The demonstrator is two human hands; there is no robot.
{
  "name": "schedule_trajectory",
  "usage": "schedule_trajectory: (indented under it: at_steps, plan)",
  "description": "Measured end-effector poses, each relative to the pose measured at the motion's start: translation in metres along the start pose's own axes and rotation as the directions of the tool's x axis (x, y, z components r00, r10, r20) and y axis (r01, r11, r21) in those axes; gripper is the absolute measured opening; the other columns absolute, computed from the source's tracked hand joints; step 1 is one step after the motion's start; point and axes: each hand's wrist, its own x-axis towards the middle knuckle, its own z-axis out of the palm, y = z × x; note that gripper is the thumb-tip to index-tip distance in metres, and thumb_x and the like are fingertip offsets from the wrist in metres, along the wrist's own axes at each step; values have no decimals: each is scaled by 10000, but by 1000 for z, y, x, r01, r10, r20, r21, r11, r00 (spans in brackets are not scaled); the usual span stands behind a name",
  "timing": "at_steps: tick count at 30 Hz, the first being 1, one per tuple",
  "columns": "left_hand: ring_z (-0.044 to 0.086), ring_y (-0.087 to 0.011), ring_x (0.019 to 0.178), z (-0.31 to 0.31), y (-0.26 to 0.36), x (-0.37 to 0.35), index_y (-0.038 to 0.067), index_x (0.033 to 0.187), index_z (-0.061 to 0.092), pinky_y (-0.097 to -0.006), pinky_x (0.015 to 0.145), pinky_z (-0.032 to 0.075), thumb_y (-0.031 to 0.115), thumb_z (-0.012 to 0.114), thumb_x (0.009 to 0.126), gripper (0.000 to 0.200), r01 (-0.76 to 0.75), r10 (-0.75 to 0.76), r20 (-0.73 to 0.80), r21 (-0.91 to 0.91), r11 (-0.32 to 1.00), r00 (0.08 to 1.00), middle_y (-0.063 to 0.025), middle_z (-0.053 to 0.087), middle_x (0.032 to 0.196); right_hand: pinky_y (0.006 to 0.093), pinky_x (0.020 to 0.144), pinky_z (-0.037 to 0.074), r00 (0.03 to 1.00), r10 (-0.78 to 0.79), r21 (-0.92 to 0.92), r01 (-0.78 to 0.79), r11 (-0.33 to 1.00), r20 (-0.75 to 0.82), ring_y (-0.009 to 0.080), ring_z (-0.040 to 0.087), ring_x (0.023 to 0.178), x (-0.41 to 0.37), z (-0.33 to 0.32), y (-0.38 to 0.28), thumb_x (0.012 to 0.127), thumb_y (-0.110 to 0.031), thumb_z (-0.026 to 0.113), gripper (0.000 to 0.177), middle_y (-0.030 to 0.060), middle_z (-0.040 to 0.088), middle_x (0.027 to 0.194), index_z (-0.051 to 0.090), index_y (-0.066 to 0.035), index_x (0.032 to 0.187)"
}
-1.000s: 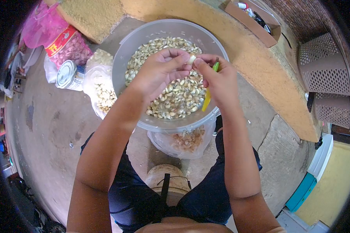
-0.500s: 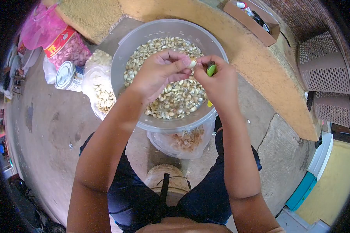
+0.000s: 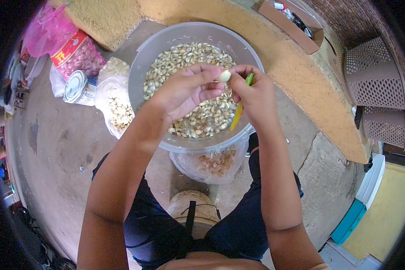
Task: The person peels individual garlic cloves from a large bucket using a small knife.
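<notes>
Over a big grey tub [image 3: 144,49] of garlic cloves [image 3: 191,56] in water, my left hand [image 3: 189,87] pinches a pale garlic clove [image 3: 224,75] between thumb and fingertips. Beside it, my right hand [image 3: 253,92] is closed around a knife [image 3: 236,116] with a green and yellow handle or cover. The knife hangs slanting down below my right fingers. My right fingertips are close to the clove; whether they touch it I cannot tell. Part of the knife is hidden by the fingers.
Left of the tub are a plastic bag of peeled cloves [image 3: 120,112], a can [image 3: 76,86] and a pink mesh bag [image 3: 83,56]. A bag of skins [image 3: 217,163] lies below the tub, near a bucket [image 3: 191,202]. A cardboard box [image 3: 292,27] stands upper right.
The knife has turned in my right hand, and its yellow part now shows below the fingers. My right fingertips have moved slightly away from the clove, which is more exposed.
</notes>
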Motion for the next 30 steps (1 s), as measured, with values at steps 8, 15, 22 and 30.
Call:
schedule_trajectory:
  at_steps: [8, 15, 22, 30]
  plan:
    - [581, -142, 789, 6, 5, 0, 6, 938, 535, -235, 717, 492, 128, 577, 799, 190, -143, 198, -169, 292, 946, 965, -77, 580, 880, 185, 429, 330, 984, 176, 163, -176, 971, 17, 63, 443, 459, 2, 3, -4, 769, -123, 594, 196, 9, 516, 590, 560, 25, 893]
    - [602, -147, 713, 12, 12, -2, -38, 820, 587, -233, 655, 503, 119, 624, 757, 173, -163, 346, -235, 563, 811, 908, -99, 608, 782, 199, 401, 338, 989, 138, 101, -144, 984, 57, 53, 441, 451, 0, 4, -4, 743, -197, 640, 227, -10, 506, 550, 589, 2, 838]
    - [581, -118, 659, 12, 11, -2, -21, 838, 596, -226, 612, 503, 126, 607, 773, 161, -136, 391, -217, 701, 700, 894, -85, 605, 762, 189, 414, 353, 983, 162, 31, -165, 986, 89, 51, 446, 464, -1, 7, -5, 723, -195, 669, 284, -10, 508, 568, 575, 15, 889]
    - [579, -126, 698, 10, 8, 2, -29, 851, 537, -235, 605, 518, 125, 584, 794, 171, -168, 381, -197, 654, 738, 903, -94, 589, 793, 185, 448, 341, 968, 210, 257, -239, 936, 135, 62, 432, 490, 0, 8, -4, 729, -111, 647, 299, -3, 502, 624, 536, 29, 968]
